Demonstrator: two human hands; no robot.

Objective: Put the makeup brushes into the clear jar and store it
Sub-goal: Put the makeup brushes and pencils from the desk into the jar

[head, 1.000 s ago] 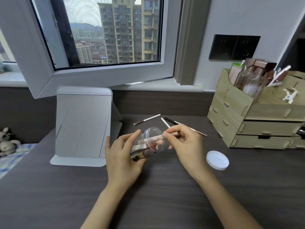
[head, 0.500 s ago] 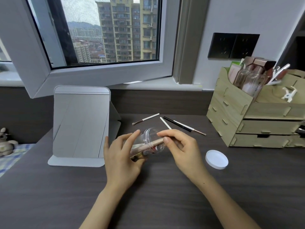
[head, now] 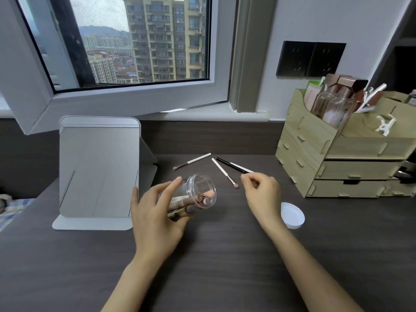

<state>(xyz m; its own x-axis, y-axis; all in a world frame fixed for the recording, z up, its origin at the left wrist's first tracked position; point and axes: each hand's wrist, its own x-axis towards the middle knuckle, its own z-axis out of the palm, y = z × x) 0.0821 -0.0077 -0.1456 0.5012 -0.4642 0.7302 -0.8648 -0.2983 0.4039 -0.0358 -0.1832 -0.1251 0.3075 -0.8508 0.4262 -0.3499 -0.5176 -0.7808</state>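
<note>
My left hand (head: 155, 212) holds the clear jar (head: 198, 188) tilted on its side, mouth toward the right, with several brushes lying inside it. My right hand (head: 261, 194) hovers empty to the right of the jar, fingers loosely curled, just in front of the loose brushes. On the desk behind lie a white-handled brush (head: 193, 161), a second white brush (head: 224, 172) with its tip toward me, and a black brush (head: 230, 165) beside another white one partly hidden by my fingers. The jar's white lid (head: 292, 215) lies flat on the desk to the right.
A grey folding mirror (head: 99, 167) stands left of the jar. A wooden drawer organiser (head: 346, 152) with bottles on top fills the right side. The open window sash (head: 126, 102) juts over the back of the dark desk (head: 213, 266).
My right hand pushed a brush into the jar, let go of it and moved right toward the loose brushes. The jar stayed tilted in my left hand.
</note>
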